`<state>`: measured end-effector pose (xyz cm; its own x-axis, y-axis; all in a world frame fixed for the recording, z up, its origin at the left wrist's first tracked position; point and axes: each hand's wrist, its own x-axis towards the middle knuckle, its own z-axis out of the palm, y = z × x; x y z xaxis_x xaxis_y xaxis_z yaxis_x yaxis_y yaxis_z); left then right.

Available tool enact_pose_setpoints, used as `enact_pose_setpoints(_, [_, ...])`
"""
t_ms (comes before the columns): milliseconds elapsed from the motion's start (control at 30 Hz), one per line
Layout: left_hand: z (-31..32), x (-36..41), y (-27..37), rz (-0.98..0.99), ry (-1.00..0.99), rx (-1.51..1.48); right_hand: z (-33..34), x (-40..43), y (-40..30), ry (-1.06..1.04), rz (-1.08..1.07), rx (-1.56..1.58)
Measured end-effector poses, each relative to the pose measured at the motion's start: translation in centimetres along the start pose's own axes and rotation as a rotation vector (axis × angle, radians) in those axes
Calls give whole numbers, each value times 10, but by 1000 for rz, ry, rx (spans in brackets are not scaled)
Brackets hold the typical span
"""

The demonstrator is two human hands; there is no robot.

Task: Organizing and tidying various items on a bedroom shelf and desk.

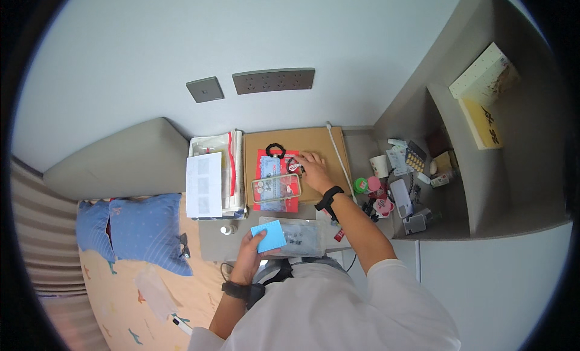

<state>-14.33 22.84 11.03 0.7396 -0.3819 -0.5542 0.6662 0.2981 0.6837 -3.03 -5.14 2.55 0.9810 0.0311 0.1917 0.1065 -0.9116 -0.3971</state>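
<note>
My left hand (250,251) grips a flat blue square pad (272,236), thumb on top, above the near edge of the bedside table. Below the pad lies a clear plastic pouch (304,237). My right hand (316,170) rests over a brown cardboard box (290,137), its fingers beside a small white looped item (294,167) and a dark beaded string (290,163). Whether those fingers pinch anything cannot be made out. Also on the box are a black beaded bracelet (275,148), red packets (290,207) and a clear phone case (283,187).
Papers (204,183) are stacked left of the box, with a small white bottle (228,230) in front. At right stand a paper cup (379,166), a green-lidded jar (360,185) and a white case (401,197). A white cable (337,151) crosses the box. Sunglasses (184,245) lie by a blue pillow (145,228).
</note>
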Motion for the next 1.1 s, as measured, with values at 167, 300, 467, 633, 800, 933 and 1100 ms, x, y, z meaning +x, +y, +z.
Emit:
enact_pose_setpoints(167, [4, 3, 6, 12, 32, -10, -10, 6, -8, -95, 54, -7])
enact_pose_setpoints(300, [12, 11, 11, 24, -14, 33, -2, -3, -8, 8, -214, -85])
enact_pose_setpoints(467, [18, 16, 16, 29, -24, 79, -12, -4, -6, -212, 20, -45])
enact_pose_setpoints(633, [12, 26, 11, 35, -74, 114, -9, -40, 13, 99, 255, 234])
enact_pose_setpoints(800, [2, 23, 15, 48, -15, 52, -33, -104, -30, -163, 76, 593])
enact_pose_setpoints(933, [2, 23, 19, 41, 20, 38, 15, -144, -37, -279, 15, 560])
enact_pose_setpoints(1100, [-3, 16, 19, 68, 36, 23, 22, -130, -51, -512, 60, 226])
